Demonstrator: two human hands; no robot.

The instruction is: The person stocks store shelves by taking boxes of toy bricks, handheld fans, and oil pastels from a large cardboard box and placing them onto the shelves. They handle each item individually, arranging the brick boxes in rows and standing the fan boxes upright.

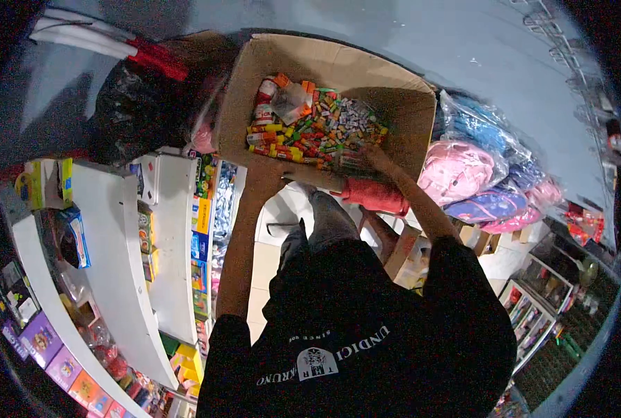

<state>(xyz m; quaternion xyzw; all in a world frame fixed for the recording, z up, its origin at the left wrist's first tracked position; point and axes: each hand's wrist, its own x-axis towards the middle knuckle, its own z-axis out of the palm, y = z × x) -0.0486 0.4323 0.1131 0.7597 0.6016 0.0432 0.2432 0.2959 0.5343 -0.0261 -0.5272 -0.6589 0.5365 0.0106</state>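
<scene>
Shop interior seen from above through a fisheye lens, grey floor beyond, white shelving (126,237) curving away on the left side, stocked with coloured boxes and packets; cardboard box (394,104) held up ahead of the torso, open at the top, filled with a heap of small wrapped sweets (317,129) in red, yellow, green and orange; left hand (265,174) pressed against the near left edge of the box, fingers hidden under the rim, so whether clenched or merely bracing cannot be told; right hand (374,157) reaching over the near edge into the box, fingers down among the sweets, touching them, though a firm grasp on any single piece cannot be made out; both bare forearms stretched forward from black short sleeves; just below the right hand, a red roll (374,195) of cloth or wrapping, lying beside the wrist; farther right of that hand, clear bags of pink and blue items (463,171) piled against the box's outer wall; beyond the left hand, a black plastic bag (136,104) bunched beside the box, with white rods with red ends (115,45) above it; low to the right, a glass display case (544,292) with small goods.
</scene>
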